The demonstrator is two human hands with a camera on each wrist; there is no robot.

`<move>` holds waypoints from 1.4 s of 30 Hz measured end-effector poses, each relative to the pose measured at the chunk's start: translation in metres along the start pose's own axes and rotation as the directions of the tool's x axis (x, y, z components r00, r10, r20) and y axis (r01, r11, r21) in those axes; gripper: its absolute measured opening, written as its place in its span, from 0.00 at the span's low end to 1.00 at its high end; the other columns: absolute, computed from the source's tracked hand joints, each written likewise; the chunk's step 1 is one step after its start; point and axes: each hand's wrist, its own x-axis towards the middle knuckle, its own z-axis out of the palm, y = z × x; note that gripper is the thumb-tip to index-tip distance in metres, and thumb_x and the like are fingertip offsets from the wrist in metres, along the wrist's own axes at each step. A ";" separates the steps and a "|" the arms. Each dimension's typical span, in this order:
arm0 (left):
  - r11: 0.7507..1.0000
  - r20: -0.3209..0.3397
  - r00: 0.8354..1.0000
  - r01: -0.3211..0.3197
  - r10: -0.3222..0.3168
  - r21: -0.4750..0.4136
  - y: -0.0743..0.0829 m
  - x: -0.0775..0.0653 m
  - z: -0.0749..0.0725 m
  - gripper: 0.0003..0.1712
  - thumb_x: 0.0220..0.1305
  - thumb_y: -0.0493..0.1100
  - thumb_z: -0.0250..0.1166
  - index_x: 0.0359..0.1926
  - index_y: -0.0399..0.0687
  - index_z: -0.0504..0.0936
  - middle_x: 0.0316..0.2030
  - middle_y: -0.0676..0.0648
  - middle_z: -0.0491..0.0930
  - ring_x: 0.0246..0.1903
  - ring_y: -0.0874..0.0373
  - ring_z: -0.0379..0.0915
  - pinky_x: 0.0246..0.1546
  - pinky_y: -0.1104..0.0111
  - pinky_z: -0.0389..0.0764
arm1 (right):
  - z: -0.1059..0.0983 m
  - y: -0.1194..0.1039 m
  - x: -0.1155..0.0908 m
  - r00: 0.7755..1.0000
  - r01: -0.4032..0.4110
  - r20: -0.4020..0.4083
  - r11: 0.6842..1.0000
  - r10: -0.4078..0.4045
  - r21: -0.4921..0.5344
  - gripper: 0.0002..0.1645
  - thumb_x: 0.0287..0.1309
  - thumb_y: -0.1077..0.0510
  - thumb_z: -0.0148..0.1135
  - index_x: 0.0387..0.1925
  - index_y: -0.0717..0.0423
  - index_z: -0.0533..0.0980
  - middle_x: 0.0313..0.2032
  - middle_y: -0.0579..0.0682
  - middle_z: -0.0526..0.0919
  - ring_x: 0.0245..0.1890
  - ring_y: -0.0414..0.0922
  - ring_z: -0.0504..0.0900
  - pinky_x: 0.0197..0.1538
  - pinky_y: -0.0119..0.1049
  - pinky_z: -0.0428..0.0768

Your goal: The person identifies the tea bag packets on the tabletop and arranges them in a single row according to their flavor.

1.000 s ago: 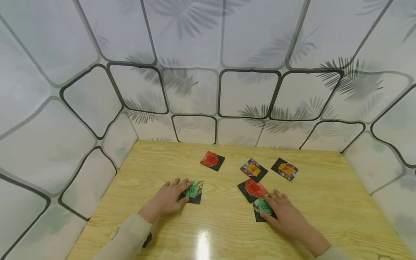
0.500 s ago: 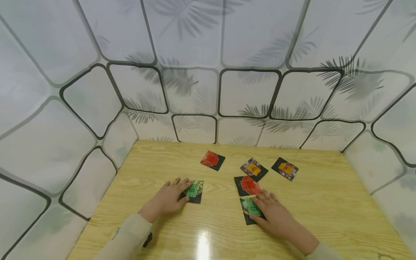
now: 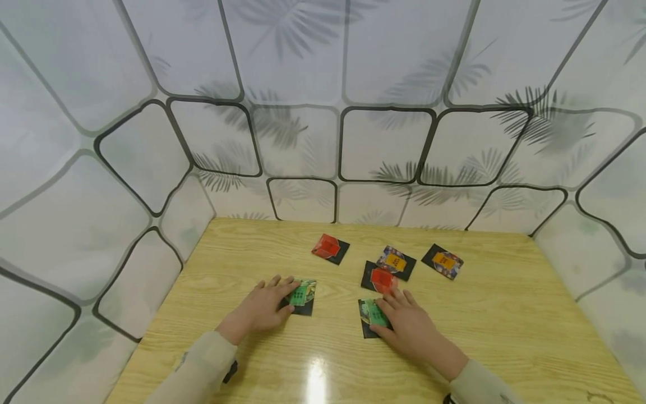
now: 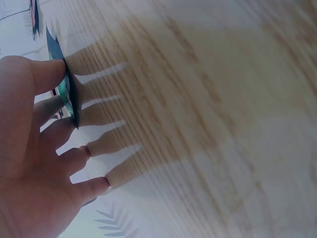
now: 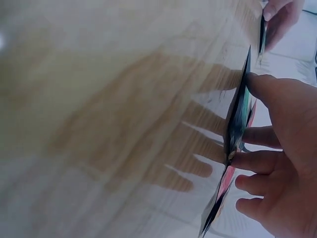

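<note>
My left hand (image 3: 262, 307) rests with fingers spread on a flat green-and-black packet (image 3: 304, 296) on the wooden table. In the left wrist view, thumb and fingertips touch the top of that packet (image 4: 63, 94), which lies edge-on. On the right, fingers of my right hand (image 3: 411, 326) lie extended over another green-and-black packet (image 3: 371, 315); the right wrist view shows the thumb at the edge of this packet (image 5: 238, 116). Just beyond those fingertips lies a red-and-black packet (image 3: 379, 279), its far corner meeting a purple-and-orange packet (image 3: 393, 261). My hand partly covers the right green packet.
Near the back of the table (image 3: 262, 247) lies a red-and-black packet (image 3: 330, 248). A second purple-and-orange packet (image 3: 443, 261) lies to the right. A patterned fabric wall (image 3: 303, 140) encloses the table at the back and sides.
My right hand has slid the green packet leftward across the table, and the red packet ahead of it has shifted left and back. The left hand and its packet have stayed put.
</note>
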 end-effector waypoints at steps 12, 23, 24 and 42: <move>1.000 0.006 1.000 0.010 -0.010 0.002 -0.001 0.000 0.002 0.34 0.79 0.51 0.60 0.80 0.51 0.66 0.79 0.40 0.64 0.77 0.30 0.59 0.72 0.30 0.63 | 0.008 -0.010 0.030 1.000 0.013 -0.020 0.999 -0.013 -0.039 0.38 0.71 0.35 0.62 0.66 0.61 0.78 0.67 0.63 0.80 0.76 0.66 0.68 0.76 0.66 0.66; 1.000 0.013 1.000 0.013 -0.013 0.005 0.000 0.001 0.005 0.34 0.79 0.52 0.60 0.80 0.51 0.66 0.79 0.40 0.65 0.77 0.30 0.59 0.72 0.30 0.63 | 0.011 -0.018 0.045 0.999 -0.032 -0.012 0.999 0.032 -0.006 0.39 0.70 0.34 0.64 0.66 0.60 0.78 0.67 0.63 0.80 0.76 0.65 0.68 0.77 0.65 0.65; 1.000 0.014 1.000 0.015 -0.015 0.004 0.001 0.002 0.005 0.34 0.79 0.52 0.60 0.80 0.51 0.66 0.79 0.40 0.65 0.77 0.30 0.59 0.72 0.31 0.63 | 0.010 -0.018 0.046 0.999 -0.033 -0.010 0.999 0.033 0.005 0.39 0.70 0.34 0.64 0.66 0.60 0.78 0.67 0.63 0.80 0.76 0.65 0.68 0.77 0.65 0.65; 1.000 0.011 1.000 0.019 -0.020 0.013 0.001 0.001 0.000 0.34 0.78 0.51 0.60 0.80 0.51 0.66 0.79 0.41 0.65 0.78 0.31 0.59 0.72 0.31 0.63 | -0.002 -0.006 0.053 0.993 0.081 0.078 0.986 -0.093 0.149 0.36 0.69 0.43 0.68 0.68 0.63 0.76 0.70 0.68 0.75 0.77 0.72 0.62 0.76 0.71 0.62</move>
